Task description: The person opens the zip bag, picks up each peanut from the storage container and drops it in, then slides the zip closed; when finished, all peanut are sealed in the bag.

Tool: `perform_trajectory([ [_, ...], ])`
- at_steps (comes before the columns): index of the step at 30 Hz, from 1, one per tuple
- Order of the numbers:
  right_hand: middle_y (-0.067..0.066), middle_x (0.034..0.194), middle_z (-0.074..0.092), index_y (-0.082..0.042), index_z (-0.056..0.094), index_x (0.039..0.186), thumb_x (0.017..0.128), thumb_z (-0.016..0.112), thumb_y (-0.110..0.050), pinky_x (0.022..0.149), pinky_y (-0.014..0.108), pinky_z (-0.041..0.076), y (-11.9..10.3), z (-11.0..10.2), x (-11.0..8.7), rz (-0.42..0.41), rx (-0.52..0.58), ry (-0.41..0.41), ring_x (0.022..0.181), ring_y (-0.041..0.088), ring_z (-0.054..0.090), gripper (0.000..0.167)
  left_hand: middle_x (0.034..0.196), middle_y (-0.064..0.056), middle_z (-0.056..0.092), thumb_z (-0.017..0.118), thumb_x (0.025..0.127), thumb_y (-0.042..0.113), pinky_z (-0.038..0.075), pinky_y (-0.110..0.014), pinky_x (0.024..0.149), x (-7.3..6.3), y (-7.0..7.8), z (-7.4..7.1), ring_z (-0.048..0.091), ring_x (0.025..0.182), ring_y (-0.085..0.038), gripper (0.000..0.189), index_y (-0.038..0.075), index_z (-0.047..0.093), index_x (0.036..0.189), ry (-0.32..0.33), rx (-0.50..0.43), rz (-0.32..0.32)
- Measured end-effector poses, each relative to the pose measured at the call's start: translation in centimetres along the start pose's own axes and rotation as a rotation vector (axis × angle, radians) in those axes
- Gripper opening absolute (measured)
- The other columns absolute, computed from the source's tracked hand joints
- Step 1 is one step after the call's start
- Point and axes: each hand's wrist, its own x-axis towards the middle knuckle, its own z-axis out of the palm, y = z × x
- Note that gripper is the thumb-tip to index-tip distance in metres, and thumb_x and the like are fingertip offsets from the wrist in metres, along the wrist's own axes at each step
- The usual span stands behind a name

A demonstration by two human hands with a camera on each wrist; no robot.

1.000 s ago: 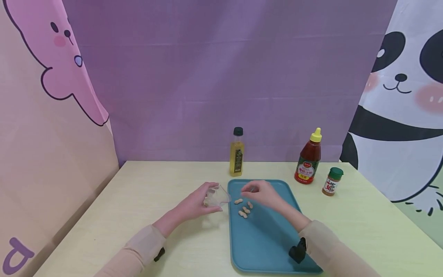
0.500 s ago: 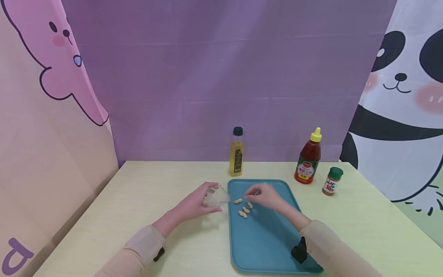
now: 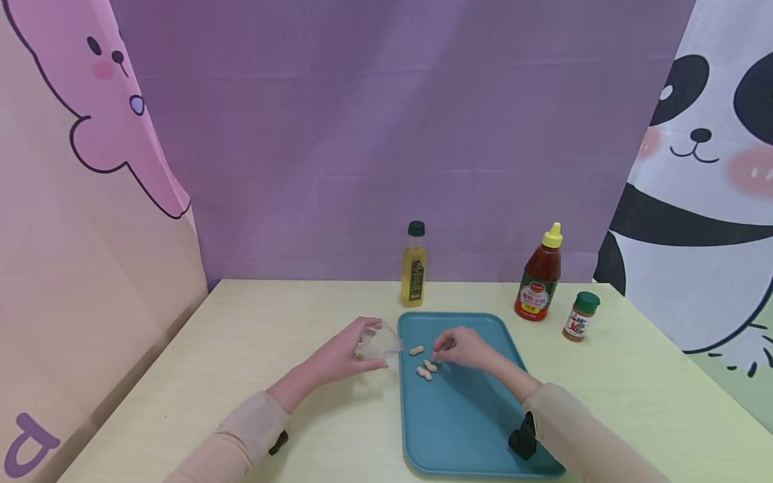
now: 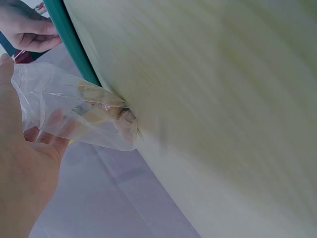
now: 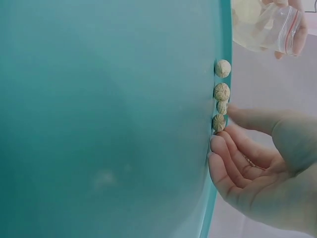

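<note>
On blue tray (image 3: pixel 465 429), near left rim, four peanuts (image 3: pixel 425 373), pale tan, waisted; right hand (image 3: pixel 464 347) above them, thumb and fingertips at one, cannot tell if gripped; left hand (image 3: pixel 338 355) left of peanuts, clamped on clear bag (image 3: pixel 379 342), red line near mouth; farther out on worktop (image 3: pixel 338 422), yellow-liquid bottle (image 3: pixel 413 268), dark label; red sauce bottle (image 3: pixel 537 282), green-lidded jar (image 3: pixel 581 316), Chinese characters too small to read surely.

The table (image 3: pixel 326 429) in front of me is pale yellow. A blue tray (image 3: pixel 447 429) lies flat on it. A yellow bottle (image 3: pixel 413 272) stands just behind the tray. Over to my right stand a red bottle (image 3: pixel 539 282) and a little green-topped jar (image 3: pixel 581 318).
</note>
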Motion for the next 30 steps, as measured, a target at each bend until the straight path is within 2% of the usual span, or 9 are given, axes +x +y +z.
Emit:
perform_trajectory([
  [5, 0.001, 0.082, 0.066, -0.006, 0.070, 0.093, 0.084, 0.069, -0.013, 0.060, 0.026, 0.047, 0.05, 0.05, -0.13, 0.006, -0.022, -0.019, 0.071, 0.011, 0.056, 0.012, 0.141, -0.005, 0.045, 0.072, 0.080, 0.042, 0.043, -0.037, 0.103, -0.07, 0.12, 0.02, 0.047, 0.126, -0.020, 0.079, 0.011, 0.033, 0.142, -0.005, -0.007, -0.005],
  [12, 0.003, 0.085, 0.068, -0.005, 0.071, 0.092, 0.085, 0.066, -0.008, 0.060, 0.026, 0.047, -0.09, -0.28, -0.53, -0.028, -0.029, -0.037, 0.074, 0.011, 0.056, 0.010, 0.140, -0.004, 0.045, 0.071, 0.080, 0.043, 0.046, -0.036, 0.098, -0.09, 0.11, 0.11, 0.048, 0.124, -0.020, 0.079, 0.011, 0.033, 0.142, -0.014, -0.015, -0.016],
  [20, 0.003, 0.080, 0.067, -0.003, 0.071, 0.095, 0.088, 0.064, -0.014, 0.057, 0.026, 0.048, 0.22, -0.51, -0.49, 0.014, -0.008, -0.049, 0.068, 0.011, 0.059, 0.015, 0.140, -0.004, 0.045, 0.070, 0.081, 0.043, 0.052, -0.030, 0.088, -0.06, 0.05, 0.05, 0.050, 0.121, -0.020, 0.078, 0.012, 0.033, 0.142, -0.016, -0.015, -0.011],
  [30, 0.003, 0.085, 0.067, -0.005, 0.072, 0.094, 0.086, 0.067, -0.015, 0.060, 0.026, 0.048, 0.26, -0.57, -0.56, 0.041, -0.021, -0.079, 0.070, 0.011, 0.056, 0.014, 0.140, -0.004, 0.045, 0.071, 0.081, 0.041, 0.052, -0.031, 0.088, -0.04, 0.26, 0.00, 0.049, 0.121, -0.020, 0.077, 0.011, 0.033, 0.142, -0.020, -0.017, -0.013],
])
